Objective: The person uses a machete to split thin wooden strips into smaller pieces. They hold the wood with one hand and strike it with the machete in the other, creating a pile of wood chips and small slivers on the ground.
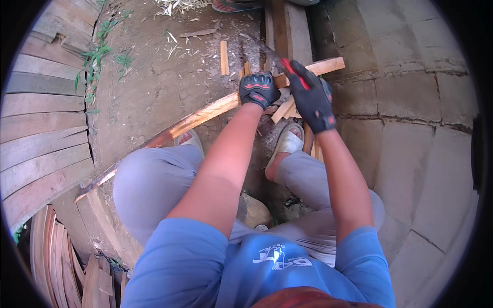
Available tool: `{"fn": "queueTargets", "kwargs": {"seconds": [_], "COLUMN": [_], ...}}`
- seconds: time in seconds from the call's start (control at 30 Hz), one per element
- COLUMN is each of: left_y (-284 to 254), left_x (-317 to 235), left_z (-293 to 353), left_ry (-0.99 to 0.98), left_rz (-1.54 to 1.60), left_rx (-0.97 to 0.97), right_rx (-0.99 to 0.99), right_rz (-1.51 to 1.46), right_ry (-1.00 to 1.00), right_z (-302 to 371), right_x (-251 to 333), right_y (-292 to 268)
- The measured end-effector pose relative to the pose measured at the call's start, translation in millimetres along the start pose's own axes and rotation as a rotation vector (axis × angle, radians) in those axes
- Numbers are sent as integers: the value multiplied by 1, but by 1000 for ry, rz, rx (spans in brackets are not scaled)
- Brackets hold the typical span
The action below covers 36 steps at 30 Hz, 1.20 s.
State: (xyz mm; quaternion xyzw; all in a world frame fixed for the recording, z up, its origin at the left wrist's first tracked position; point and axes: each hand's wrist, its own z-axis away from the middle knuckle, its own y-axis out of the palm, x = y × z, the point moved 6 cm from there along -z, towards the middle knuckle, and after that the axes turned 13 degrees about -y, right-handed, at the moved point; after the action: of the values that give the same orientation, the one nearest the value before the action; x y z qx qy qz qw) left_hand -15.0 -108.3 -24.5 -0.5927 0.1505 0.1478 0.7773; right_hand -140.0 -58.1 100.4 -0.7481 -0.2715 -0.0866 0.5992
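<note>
In the head view, the left hand in a black and red glove [258, 88] has its fingers curled down on a long, flat, light brown wooden stick [205, 114]. The stick slants across the ground, past both feet. The right hand in a black and red glove [312, 100] grips a red-handled tool with a thin dark blade [286, 63]. The blade points up and left, near a thick brown wooden beam [298, 31].

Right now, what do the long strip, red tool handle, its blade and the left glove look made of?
Long strip: wood, apparently unfinished; pale yellowish face, darker brown patches.
Red tool handle: plastic or rubber, perhaps; solid colour.
Blade: likely metal; thin, dark, dull.
Left glove: probably matte black fabric; raised knuckles suggest moulded rubber or plastic.
</note>
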Motion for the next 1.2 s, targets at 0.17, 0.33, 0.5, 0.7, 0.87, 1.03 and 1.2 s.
{"fn": "queueTargets", "kwargs": {"seconds": [0.17,0.33,0.5,0.7,0.87,1.03,1.2], "left_y": [6,7,8,16,13,6,5], "left_x": [17,16,20,18,22,8,15], "left_z": [-6,-11,-14,-14,-8,-9,-8], "left_ry": [-4,-28,-55,-21,-23,-13,-11], "left_rz": [19,-25,-40,-41,-28,2,-22], "left_rx": [-11,-52,-13,-60,-57,-7,-5], "right_rx": [-9,16,120,94,13,-54,-51], "right_rz": [-141,-240,-139,-125,-29,-69,-212], "right_ry": [79,121,304,303,-72,83,87], "right_z": [-23,50,149,169,65,-11,17], "right_x": [-15,8,60,69,27,-15,-23], "right_y": [40,-19,-123,-146,-39,43,23]}}
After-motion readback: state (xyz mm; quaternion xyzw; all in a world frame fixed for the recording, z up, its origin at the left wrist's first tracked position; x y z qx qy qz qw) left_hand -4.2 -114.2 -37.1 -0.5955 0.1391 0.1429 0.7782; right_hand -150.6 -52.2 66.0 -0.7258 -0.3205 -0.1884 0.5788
